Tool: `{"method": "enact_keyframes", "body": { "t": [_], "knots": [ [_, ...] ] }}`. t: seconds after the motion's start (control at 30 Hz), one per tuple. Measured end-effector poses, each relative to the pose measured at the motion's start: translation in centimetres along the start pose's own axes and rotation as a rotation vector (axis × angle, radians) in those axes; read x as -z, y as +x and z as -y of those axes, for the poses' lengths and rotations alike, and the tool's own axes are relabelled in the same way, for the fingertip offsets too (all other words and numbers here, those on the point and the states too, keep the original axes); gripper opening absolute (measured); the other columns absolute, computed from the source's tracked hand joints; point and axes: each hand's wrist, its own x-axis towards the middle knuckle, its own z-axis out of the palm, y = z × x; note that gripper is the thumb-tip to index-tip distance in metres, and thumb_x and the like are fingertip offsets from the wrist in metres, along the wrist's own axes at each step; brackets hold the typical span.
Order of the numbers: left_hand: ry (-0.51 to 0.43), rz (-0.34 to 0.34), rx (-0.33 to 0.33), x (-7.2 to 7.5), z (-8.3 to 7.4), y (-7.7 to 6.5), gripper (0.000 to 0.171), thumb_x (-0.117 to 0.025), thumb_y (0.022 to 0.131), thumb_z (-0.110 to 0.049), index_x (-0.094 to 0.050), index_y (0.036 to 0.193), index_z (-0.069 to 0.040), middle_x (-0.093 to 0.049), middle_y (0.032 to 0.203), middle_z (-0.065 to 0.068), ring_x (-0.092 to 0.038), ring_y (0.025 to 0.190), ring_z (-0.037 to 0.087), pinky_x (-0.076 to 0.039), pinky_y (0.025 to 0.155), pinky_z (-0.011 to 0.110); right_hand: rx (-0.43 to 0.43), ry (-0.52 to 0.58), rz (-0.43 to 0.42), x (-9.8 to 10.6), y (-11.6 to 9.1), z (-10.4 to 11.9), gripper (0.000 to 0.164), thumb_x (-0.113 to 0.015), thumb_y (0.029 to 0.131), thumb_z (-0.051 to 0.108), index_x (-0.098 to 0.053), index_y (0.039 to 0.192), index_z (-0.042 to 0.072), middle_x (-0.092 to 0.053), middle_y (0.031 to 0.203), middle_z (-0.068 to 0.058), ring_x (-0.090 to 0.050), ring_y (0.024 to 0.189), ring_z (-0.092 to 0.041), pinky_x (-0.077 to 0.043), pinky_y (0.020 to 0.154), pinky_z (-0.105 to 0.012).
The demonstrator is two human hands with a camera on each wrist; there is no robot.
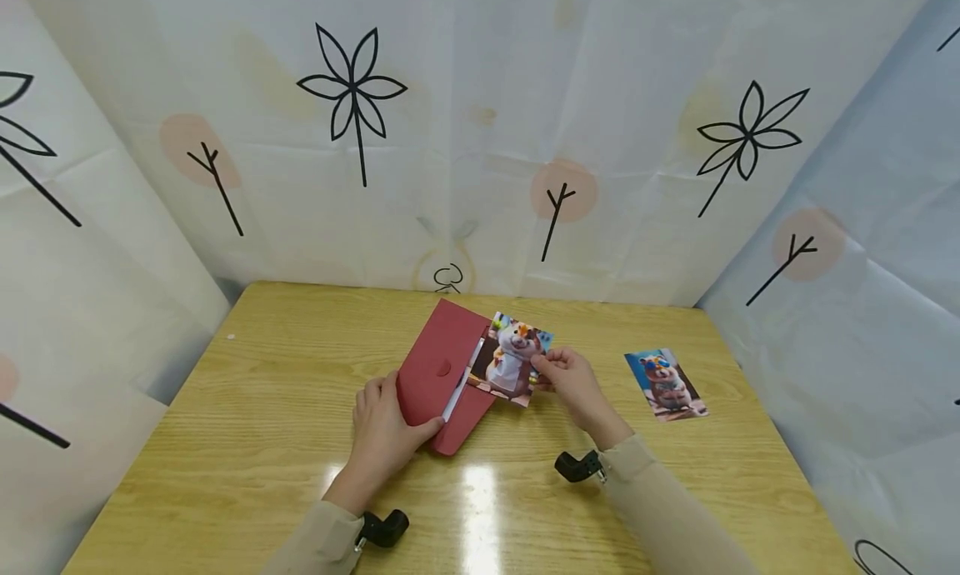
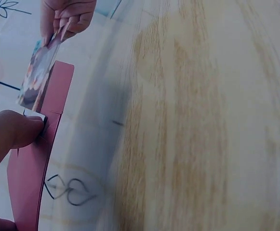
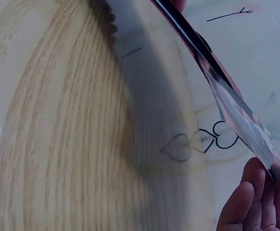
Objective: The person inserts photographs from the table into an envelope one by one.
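My left hand point(image 1: 384, 432) grips a red paper envelope point(image 1: 435, 362) by its lower left part, thumb at the opening's edge. Its flap is folded open toward the right, and a white edge shows inside the mouth. My right hand point(image 1: 577, 385) pinches a glossy photo point(image 1: 512, 360) of a hamster in white clothing by its right edge. The photo lies over the open flap, its left edge at the envelope's mouth; whether it is partly inside I cannot tell. In the left wrist view the thumb point(image 2: 19, 130) presses the envelope near the photo's lower end.
A second hamster photo point(image 1: 667, 385) lies flat on the wooden table point(image 1: 285, 392) to the right. Patterned white cloth point(image 1: 465, 142) stands behind the table and along both sides. Black wrist cameras point(image 1: 386, 528) sit at both sleeves.
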Motion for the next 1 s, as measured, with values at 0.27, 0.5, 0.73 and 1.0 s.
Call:
{"method": "enact_keyframes", "body": {
  "t": [0.27,0.5,0.73,1.0],
  "knots": [
    [-0.003,-0.004,0.015,-0.02,0.07,-0.1,0.106,-0.084,0.065,-0.052,-0.036,0.141,0.004,-0.039,0.125,0.019,-0.034,0.112,0.033,-0.032,0.094,0.048,-0.028,-0.028,0.053,-0.49,-0.13,-0.39,0.026,-0.065,0.094,0.019,-0.052,0.097,-0.003,-0.064,0.087,-0.018,-0.064,0.079,-0.029,-0.052,0.082,-0.048],
    [0.004,-0.009,0.014,-0.09,0.16,-0.08,0.107,-0.084,0.065,-0.053,-0.036,0.142,0.004,-0.04,0.124,0.019,-0.034,0.112,0.034,-0.032,0.094,0.049,-0.037,-0.035,0.07,-0.68,-0.12,-0.76,0.025,-0.063,0.095,0.02,-0.052,0.098,-0.002,-0.063,0.08,-0.011,-0.063,0.078,-0.029,-0.053,0.079,-0.045],
    [0.01,-0.008,0.024,-0.14,0.18,0.02,0.105,-0.083,0.066,-0.053,-0.036,0.141,0.003,-0.039,0.125,0.019,-0.033,0.113,0.034,-0.032,0.094,0.049,-0.007,-0.019,0.053,-0.77,0.03,-0.8,0.023,-0.06,0.097,0.02,-0.05,0.098,0.0,-0.062,0.08,-0.009,-0.062,0.074,-0.022,-0.052,0.078,-0.046],
    [0.019,-0.014,0.033,-0.15,0.05,0.09,0.103,-0.082,0.066,-0.05,-0.037,0.141,0.005,-0.039,0.124,0.022,-0.035,0.113,0.037,-0.033,0.094,0.051,-0.004,-0.005,0.07,-0.61,0.02,-0.53,0.024,-0.06,0.097,0.02,-0.049,0.098,-0.001,-0.062,0.079,-0.008,-0.061,0.075,-0.023,-0.052,0.079,-0.047]
  ]
}}
